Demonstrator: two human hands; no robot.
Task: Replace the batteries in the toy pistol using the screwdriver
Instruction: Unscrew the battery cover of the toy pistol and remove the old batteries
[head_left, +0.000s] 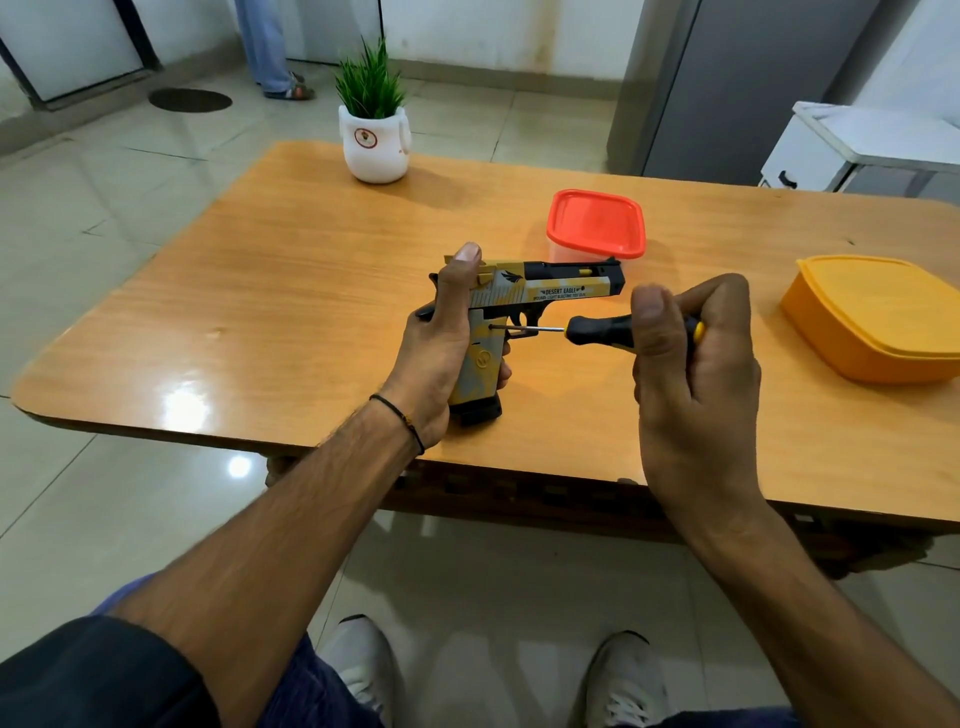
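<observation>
Right hand (696, 374) clamps fingers round screwdriver (602, 330); left hand (441, 343) grips pistol (550, 293). Risk: weak pressure could let tip slip.

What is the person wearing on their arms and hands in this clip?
The left hand and right hand are bare, no gloves. A thin black cord bracelet circles the left wrist. A dark short sleeve covers the left upper arm; the right forearm is bare.

the person wears a black thread bracelet (402, 415), dark sleeve (93, 670), purple trousers (311, 696), white shoes (358, 654).
</observation>
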